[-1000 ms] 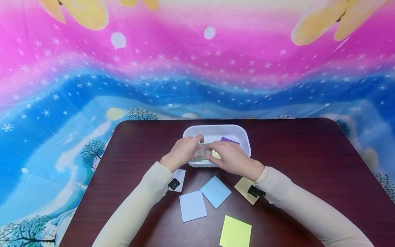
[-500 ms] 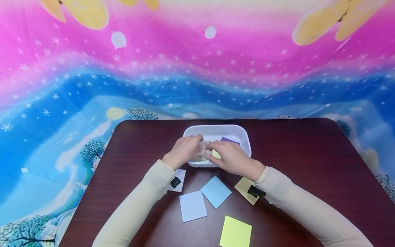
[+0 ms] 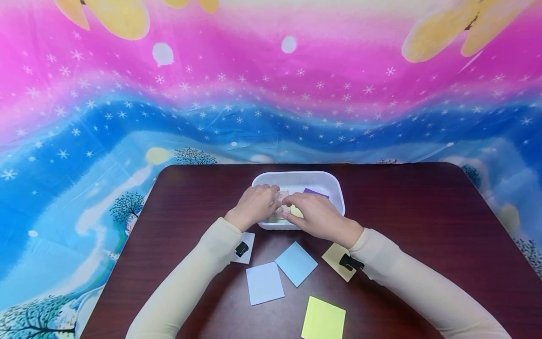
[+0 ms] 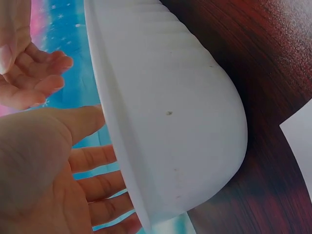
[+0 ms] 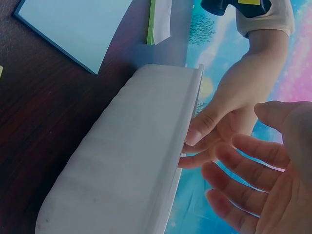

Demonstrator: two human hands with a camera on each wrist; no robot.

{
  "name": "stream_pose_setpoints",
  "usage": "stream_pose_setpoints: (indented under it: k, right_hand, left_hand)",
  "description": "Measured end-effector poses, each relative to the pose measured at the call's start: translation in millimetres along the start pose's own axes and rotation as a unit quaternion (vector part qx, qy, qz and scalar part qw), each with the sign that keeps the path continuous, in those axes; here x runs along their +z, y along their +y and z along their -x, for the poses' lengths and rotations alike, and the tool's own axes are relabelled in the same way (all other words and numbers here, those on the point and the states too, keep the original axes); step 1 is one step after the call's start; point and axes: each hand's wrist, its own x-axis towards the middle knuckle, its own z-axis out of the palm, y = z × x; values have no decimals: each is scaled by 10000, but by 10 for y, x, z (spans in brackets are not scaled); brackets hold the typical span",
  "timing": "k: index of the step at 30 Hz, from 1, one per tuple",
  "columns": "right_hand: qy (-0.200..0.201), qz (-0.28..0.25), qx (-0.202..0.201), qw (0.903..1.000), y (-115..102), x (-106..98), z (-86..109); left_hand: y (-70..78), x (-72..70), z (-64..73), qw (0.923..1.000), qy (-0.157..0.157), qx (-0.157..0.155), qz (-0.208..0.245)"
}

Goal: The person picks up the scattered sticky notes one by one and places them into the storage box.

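My left hand (image 3: 254, 205) reaches over the near left rim of a white plastic bin (image 3: 334, 181). Its fingers and thumb hold a see-through pad with reddish print (image 3: 284, 209) low in the bin. The left wrist view shows those fingertips passing behind the rim, where they are hidden. Over the bin's near right side hovers my right hand (image 3: 315, 213). Its loosely bent fingers hold nothing in the right wrist view, and their tips are close to the see-through pad. Inside the bin lie a purple pad (image 3: 316, 192) and a pale yellow pad (image 3: 297, 212).
On the dark wood table (image 3: 394, 207) in front of the bin lie several sticky-note pads: white (image 3: 250, 239), lavender (image 3: 265, 283), light blue (image 3: 296, 263), tan (image 3: 332, 255) and yellow-green (image 3: 323, 318). A printed cloth (image 3: 271, 94) hangs behind the table.
The left hand has shifted slightly right and away from me, and the see-through pad has turned so more of its printed face shows. The right hand and the pads on the table stay put.
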Motion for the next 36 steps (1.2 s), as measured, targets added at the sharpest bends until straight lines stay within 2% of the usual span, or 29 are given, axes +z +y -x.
stream_pose_setpoints:
  k: [10,21,36]
  right_hand:
    - [-86,-35,100,9999,13,11,-24]
    - [-178,-95,259,9995,47,25,-37]
    - [-82,30,274,9996,92,26,-23]
  left_hand:
    - [-9,-17,0,9999,-148,-71,-45]
    - [11,-75,18,10000,-38,-25,42]
    - [61,-88,68,9999,75,6,-100]
